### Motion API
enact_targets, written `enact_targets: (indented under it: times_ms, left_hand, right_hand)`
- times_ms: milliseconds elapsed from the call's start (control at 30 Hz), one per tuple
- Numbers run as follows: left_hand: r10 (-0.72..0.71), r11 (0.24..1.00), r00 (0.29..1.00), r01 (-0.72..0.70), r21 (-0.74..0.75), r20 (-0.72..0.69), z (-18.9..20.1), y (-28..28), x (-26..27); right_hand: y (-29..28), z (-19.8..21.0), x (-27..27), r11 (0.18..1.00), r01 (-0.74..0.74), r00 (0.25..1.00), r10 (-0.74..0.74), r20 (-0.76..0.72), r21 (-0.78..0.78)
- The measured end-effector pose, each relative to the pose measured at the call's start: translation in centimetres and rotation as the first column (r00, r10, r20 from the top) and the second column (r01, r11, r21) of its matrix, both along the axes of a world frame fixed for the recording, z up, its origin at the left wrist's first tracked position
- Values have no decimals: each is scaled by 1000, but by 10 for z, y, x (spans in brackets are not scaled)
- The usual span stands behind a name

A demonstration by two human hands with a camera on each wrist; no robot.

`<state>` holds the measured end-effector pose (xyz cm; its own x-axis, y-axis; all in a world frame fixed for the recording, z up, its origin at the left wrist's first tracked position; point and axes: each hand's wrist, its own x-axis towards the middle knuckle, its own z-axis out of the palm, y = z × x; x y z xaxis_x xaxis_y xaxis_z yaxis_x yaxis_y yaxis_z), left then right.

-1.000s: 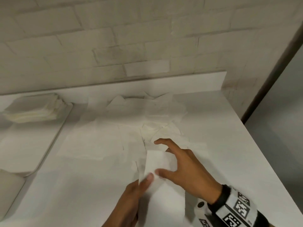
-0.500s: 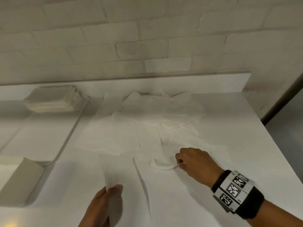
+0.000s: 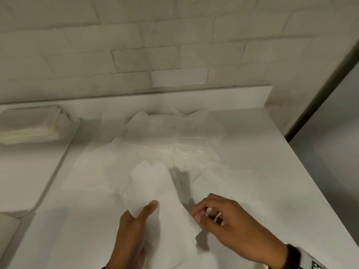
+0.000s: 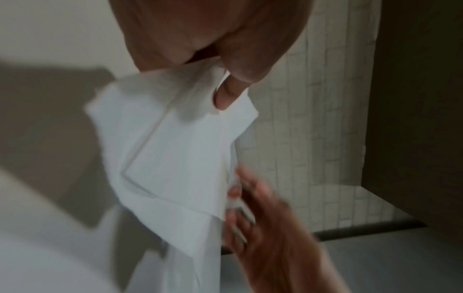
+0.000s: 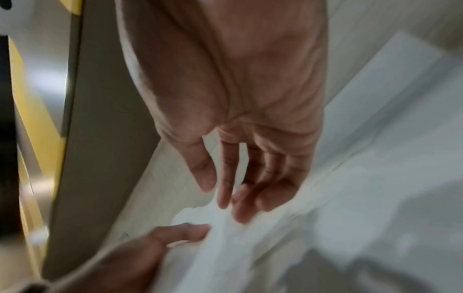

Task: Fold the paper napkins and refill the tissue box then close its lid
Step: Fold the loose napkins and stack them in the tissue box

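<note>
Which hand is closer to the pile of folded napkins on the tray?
Left. The left hand pinches a napkin on the side toward the stack of folded napkins, which sits far back on the tray. The right hand is on the napkin's other side, farther away.

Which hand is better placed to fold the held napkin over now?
Right. The left hand pinches the napkin at one corner, anchoring it; the right hand pinches the opposite edge, probably free to swing across.
</note>
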<state>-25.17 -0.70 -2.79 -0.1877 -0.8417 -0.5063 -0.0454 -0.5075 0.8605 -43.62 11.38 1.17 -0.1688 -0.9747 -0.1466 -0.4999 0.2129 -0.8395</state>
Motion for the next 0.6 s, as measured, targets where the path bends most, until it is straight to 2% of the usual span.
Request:
enact_targets:
  times_ms: [33,67,100,133,233,367,400,433,467,533,567,600]
  left_hand:
    - [13,1000,1000,-13,8,26,-3,-4,3]
    - [21,1000,998,-22,8,55,-7,-6,6]
    - [20,1000,997,-20,-1,80,-9,-7,8]
    - [15,1000,994,-15,-5,106,-11,-7,8]
    - [-23,1000,987,23,3,158,-18,-5,7]
    - [-106,994,980,98,57,170,-29,1,8]
    - [-110,993,979,100,68,169,-31,3,10]
    - [-107,993,978,96,70,178,-35,4,13]
    - [-105,992,978,92,81,179,-35,5,16]
    - [-117,989,979,99,108,169,-34,12,17]
    - [-123,987,982,106,117,145,-32,16,15]
    - [-111,987,989,98,129,97,-29,18,14]
  right_hand:
    - [9,-4,-11,997,12,985,1,-174,75]
    - [16,-10,-19,984,-3,926,71,-372,181]
    - [21,-17,-24,963,-28,843,167,-511,268]
    - [24,-23,-27,941,-56,782,248,-571,333]
    - [24,-32,-30,930,-114,754,310,-579,350]
    - [26,-41,-33,955,-68,749,240,-617,289]
    - [27,-36,-33,960,-35,770,204,-605,279]
    - [26,-33,-33,972,-18,755,167,-635,235]
    - [25,-24,-29,969,-5,784,156,-601,245]
    - [23,-15,-22,993,32,794,42,-607,111]
    - [20,-7,-15,998,34,822,5,-569,58]
    - [15,0,-6,1000,4,818,13,-575,28]
